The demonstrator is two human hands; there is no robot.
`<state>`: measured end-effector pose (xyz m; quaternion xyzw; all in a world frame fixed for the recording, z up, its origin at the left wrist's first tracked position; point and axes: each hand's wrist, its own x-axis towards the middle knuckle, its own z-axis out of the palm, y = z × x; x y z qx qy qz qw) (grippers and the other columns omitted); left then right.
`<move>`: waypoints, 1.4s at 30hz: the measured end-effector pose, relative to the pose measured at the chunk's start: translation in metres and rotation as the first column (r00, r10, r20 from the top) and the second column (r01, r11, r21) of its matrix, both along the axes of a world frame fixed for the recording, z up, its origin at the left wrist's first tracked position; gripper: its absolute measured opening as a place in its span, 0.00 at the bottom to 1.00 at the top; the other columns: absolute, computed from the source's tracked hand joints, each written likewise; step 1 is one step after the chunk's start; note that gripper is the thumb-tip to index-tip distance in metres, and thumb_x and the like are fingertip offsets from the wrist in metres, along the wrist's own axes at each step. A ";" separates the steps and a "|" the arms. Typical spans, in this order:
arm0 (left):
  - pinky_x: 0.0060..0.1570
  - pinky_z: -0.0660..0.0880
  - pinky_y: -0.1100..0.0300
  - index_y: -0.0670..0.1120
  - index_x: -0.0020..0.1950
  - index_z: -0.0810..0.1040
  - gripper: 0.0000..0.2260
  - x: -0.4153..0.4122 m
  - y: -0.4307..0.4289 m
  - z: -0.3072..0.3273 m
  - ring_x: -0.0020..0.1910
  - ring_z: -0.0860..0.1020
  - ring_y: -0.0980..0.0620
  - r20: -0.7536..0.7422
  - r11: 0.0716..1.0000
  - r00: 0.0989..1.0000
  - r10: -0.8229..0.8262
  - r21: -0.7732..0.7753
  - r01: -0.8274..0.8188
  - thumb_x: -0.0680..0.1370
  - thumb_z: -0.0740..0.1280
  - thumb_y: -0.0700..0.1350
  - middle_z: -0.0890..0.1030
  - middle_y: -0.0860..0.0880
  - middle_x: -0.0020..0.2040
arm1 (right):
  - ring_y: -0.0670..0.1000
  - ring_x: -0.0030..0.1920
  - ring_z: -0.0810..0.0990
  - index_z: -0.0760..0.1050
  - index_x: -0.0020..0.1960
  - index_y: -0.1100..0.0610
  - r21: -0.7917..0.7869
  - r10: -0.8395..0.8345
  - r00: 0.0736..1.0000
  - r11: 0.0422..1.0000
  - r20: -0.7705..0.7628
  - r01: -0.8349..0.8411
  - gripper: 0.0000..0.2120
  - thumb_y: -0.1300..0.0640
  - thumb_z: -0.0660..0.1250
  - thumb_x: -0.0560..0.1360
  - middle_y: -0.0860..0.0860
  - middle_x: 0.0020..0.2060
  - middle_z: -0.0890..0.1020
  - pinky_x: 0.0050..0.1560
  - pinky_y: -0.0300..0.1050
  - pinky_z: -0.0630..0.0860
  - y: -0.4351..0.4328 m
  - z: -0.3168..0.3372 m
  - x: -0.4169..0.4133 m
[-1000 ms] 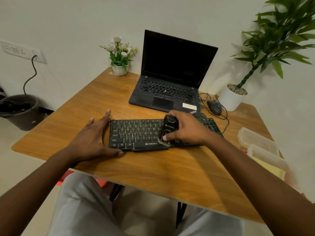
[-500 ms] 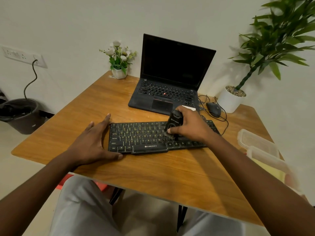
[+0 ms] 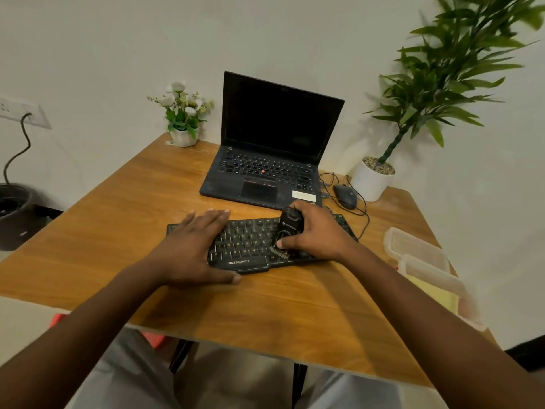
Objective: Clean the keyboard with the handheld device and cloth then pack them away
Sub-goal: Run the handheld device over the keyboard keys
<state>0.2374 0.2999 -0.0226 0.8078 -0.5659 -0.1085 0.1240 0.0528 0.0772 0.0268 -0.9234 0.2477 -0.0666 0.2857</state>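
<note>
Left hand [image 3: 188, 249] lies flat, steadying the probably light, slippy keyboard [image 3: 244, 246]; right hand [image 3: 318, 234] grips the rigid-looking handheld device [image 3: 290, 228] mid-body

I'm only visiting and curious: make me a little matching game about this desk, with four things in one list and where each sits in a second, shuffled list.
Things:
1. handheld device
2. mouse
3. small flower pot
4. clear plastic boxes

Places:
A. far left corner of the table
B. right edge of the table
C. gripped by the right hand, on the keyboard
D. just right of the laptop

Pairs: 1-C, 2-D, 3-A, 4-B
</note>
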 end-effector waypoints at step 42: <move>0.75 0.62 0.51 0.51 0.86 0.50 0.61 -0.007 -0.039 0.007 0.78 0.61 0.49 0.078 0.996 0.996 -0.045 0.076 0.039 0.63 0.67 0.82 0.58 0.52 0.83 | 0.46 0.51 0.82 0.73 0.61 0.50 0.022 -0.048 0.998 0.999 0.028 0.047 0.28 0.52 0.84 0.68 0.45 0.51 0.82 0.44 0.39 0.80 -0.007 -0.008 0.012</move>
